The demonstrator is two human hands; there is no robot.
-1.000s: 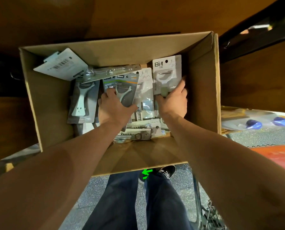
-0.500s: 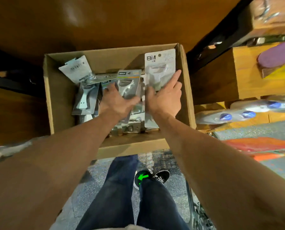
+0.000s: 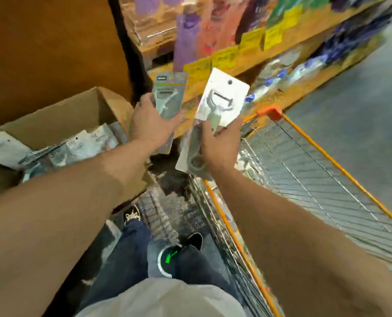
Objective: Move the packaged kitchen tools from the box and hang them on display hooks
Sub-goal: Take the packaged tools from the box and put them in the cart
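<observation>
My left hand [image 3: 149, 123] grips a grey-carded peeler pack [image 3: 170, 92], lifted clear of the cardboard box [image 3: 76, 106] and held to its right. My right hand [image 3: 220, 143] grips a white-carded peeler pack [image 3: 222, 97] with a hang hole at its top, tilted to the right. Both packs are in the air in front of the shelving. The box at the left still holds several packaged tools [image 3: 85, 145]. No display hooks can be made out in the blurred picture.
A wire cart with orange rim [image 3: 309, 138] stands at the right, below my right arm. Wooden shelves with yellow price tags [image 3: 250, 40] and blurred goods run across the top right. A brown panel [image 3: 53, 42] rises behind the box. My legs and shoes are below.
Both hands have lifted their packs out of the box and swung them right. The view has turned right, from the box to the shelving and cart.
</observation>
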